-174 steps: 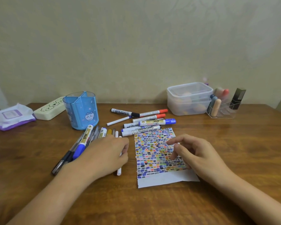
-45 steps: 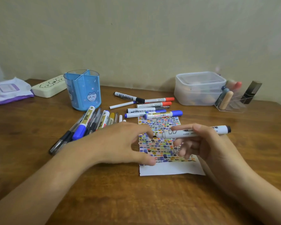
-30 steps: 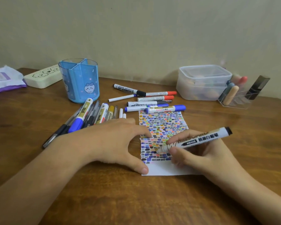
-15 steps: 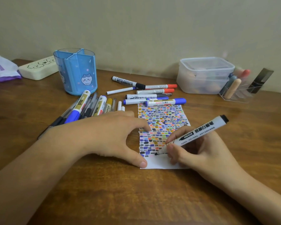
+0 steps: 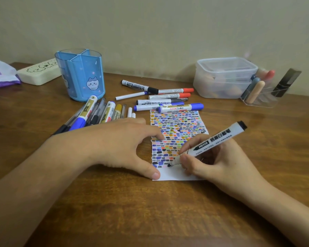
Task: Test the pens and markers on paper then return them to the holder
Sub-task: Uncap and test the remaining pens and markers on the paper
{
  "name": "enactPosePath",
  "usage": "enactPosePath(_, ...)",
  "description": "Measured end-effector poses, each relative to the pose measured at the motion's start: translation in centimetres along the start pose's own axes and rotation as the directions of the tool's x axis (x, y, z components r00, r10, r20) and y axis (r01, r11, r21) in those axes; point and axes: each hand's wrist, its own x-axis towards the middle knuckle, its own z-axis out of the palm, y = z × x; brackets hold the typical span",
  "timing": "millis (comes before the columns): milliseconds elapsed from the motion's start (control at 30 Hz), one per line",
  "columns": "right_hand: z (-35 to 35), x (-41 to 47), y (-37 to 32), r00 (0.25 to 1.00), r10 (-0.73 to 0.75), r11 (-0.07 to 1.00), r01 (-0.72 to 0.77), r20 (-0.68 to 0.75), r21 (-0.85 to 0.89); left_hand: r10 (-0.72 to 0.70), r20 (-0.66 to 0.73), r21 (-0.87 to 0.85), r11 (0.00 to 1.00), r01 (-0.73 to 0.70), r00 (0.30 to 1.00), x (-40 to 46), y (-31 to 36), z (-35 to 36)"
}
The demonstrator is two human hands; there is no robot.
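A black marker has been brought down to the paper: 1.5 s ago it was held level above the sheet, approx. horizontal; now its tip is set on the white strip at the sheet's 6 o'clock edge, just below the last row of colour dabs. A test stroke is judged to be under way, w/ the return to the holder not yet begun.

The marker is clamped in the right hand, thumb & fingers curled round the barrel near the tip, the capped-looking black end tilted up toward 2 o'clock. The sheet is pinned by the left hand: fingers spread, thumb tip pressed at the near-left corner, a fingertip laid on the left edge higher up; nothing is gripped by it.

The holder stands at 11 o'clock from the paper, apparently empty. One bunch of pens lies on the tabletop at 10 o'clock, behind the left hand; more markers lie at 12 o'clock, touching the sheet's far edge.
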Motion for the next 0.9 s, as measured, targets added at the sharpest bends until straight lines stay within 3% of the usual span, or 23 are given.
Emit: enactPosePath(900, -0.15, 0.0, 0.45, 1.0, -0.012, 1.0, 0.012, -0.008, -0.024, 0.004, 0.015, 0.018, 1.0, -0.004, 1.0, -0.07, 0.02, -0.01)
